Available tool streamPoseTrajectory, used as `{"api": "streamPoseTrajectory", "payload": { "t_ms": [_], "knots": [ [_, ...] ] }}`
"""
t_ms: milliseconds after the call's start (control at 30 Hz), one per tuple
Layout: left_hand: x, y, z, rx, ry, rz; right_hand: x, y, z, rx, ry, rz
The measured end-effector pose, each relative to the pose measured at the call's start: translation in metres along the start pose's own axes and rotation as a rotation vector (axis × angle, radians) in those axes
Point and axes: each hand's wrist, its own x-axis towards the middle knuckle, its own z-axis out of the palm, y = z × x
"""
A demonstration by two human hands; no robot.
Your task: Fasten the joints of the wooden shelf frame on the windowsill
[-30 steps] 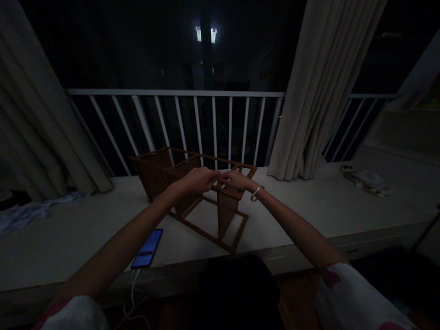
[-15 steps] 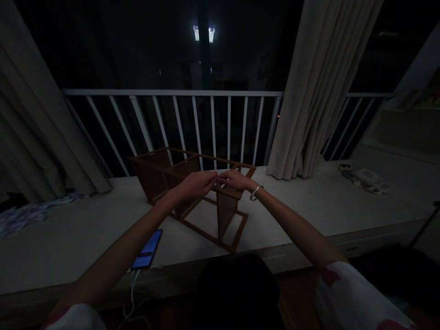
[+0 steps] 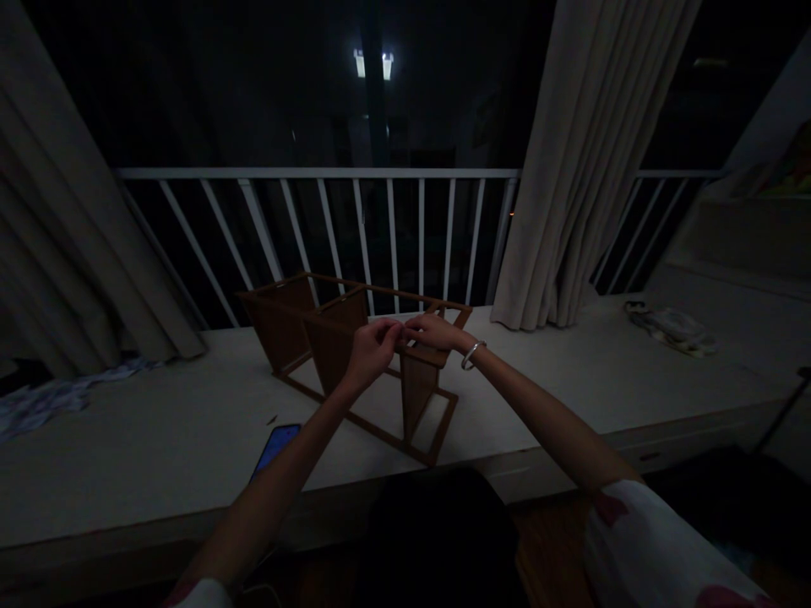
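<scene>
A brown wooden shelf rack (image 3: 335, 355) lies on its side on the pale window ledge. Both hands meet over the upper side rail near its right end. My left hand (image 3: 373, 348) is pinched, thumb against fingertips; whatever is between them is too small to make out. Close beside it, my right hand (image 3: 434, 331) rests at the rail with its fingers bent and pressed together. The right fingertips touch or nearly touch the left ones, and what they grip is hidden. A silver bangle (image 3: 472, 355) circles the right wrist.
A phone (image 3: 276, 445) lies at the ledge's front edge, partly behind my left forearm. A small dark piece (image 3: 272, 420) lies near it. White railing (image 3: 317, 174) and curtains (image 3: 579, 169) stand behind. Cloths lie at the left (image 3: 57, 397) and right (image 3: 675, 329).
My left hand has turned more upright, its wrist swinging lower and its forearm moving right, covering more of the phone. My right hand has stayed almost in place. The rack has not moved.
</scene>
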Motion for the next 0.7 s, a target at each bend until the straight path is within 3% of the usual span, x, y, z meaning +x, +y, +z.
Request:
{"api": "streamPoseTrajectory", "payload": {
  "t_ms": [300,533,700],
  "knots": [
    [0.001,-0.013,0.011,-0.092,0.129,0.017,0.003,0.003,0.004,-0.017,-0.008,0.017],
    [0.001,-0.012,0.012,-0.156,0.138,-0.001,0.003,0.005,0.004,-0.023,-0.013,0.021],
    [0.0,-0.016,0.008,-0.177,0.076,0.025,0.003,0.006,0.004,-0.031,-0.011,-0.007]
  ]
}}
